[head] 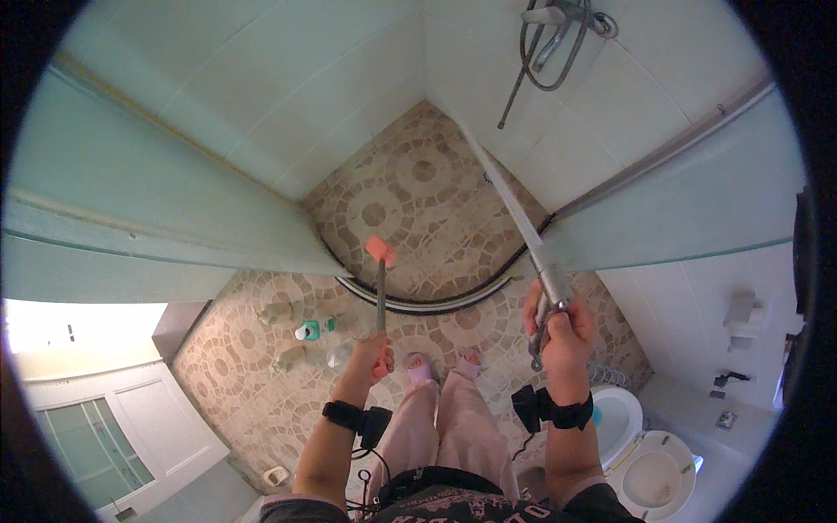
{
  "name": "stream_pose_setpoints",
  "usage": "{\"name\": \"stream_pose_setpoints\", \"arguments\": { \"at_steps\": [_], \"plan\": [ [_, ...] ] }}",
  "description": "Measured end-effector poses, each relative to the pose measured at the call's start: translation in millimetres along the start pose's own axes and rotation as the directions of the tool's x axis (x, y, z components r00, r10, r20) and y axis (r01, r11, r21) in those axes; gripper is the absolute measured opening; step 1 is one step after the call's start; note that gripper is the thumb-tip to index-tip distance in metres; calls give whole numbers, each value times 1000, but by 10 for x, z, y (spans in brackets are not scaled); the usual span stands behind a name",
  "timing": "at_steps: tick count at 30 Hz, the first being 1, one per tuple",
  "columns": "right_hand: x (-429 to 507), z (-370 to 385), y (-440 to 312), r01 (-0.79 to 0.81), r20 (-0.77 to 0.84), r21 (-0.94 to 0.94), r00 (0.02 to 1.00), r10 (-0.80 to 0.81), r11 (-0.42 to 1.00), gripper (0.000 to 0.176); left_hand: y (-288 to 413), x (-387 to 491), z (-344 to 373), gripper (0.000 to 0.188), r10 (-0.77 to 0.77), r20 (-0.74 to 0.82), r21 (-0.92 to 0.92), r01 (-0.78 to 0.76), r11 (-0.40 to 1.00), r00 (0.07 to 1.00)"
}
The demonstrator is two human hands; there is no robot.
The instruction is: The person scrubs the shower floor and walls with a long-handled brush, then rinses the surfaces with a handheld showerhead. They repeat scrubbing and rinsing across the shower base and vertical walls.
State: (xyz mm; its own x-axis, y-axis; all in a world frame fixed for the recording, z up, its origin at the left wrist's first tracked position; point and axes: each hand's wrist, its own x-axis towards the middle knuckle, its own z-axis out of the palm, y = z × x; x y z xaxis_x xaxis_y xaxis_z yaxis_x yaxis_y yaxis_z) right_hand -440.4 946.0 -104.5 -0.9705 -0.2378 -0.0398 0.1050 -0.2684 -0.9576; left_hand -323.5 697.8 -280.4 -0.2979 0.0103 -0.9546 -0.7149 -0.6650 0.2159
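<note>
My left hand (pixel 373 356) grips the handle of a long-handled brush (pixel 381 294). Its pink head (pixel 379 251) is over the shower floor, just inside the curved threshold; whether it touches the floor I cannot tell. In my right hand (pixel 565 333) is a metal handheld sprayer (pixel 553 285). From it a straight jet of water (pixel 503 186) runs toward the back corner of the shower, along the foot of the right wall. The patterned shower floor (pixel 425 209) lies ahead of both hands.
A curved threshold (pixel 431 307) crosses before my feet, between glass panels at left (pixel 163 189) and right (pixel 686 196). A green-and-white bottle (pixel 315 329) is at left. A mixer tap with hose (pixel 556 39) hangs above; a toilet (pixel 611 418) stands at right.
</note>
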Motion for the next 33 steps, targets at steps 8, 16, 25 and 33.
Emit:
{"name": "stream_pose_setpoints", "arguments": {
  "at_steps": [8,16,25,33],
  "plan": [
    [-158,104,-180,15,137,87,990,-27,996,45,-85,-15,-30,23,3,7,-9,-3,1000,1000],
    [-362,176,-431,31,90,155,995,-46,987,36,-135,-138,-17,16,57,3,-45,-57,997,998],
    [-648,136,-974,214,-89,123,975,-204,969,24,-75,-339,-18,22,68,115,-102,-56,993,991],
    [-898,105,-1427,450,-124,190,893,-433,873,29,66,-584,50,17,98,135,-185,-72,980,986]
  ]
}}
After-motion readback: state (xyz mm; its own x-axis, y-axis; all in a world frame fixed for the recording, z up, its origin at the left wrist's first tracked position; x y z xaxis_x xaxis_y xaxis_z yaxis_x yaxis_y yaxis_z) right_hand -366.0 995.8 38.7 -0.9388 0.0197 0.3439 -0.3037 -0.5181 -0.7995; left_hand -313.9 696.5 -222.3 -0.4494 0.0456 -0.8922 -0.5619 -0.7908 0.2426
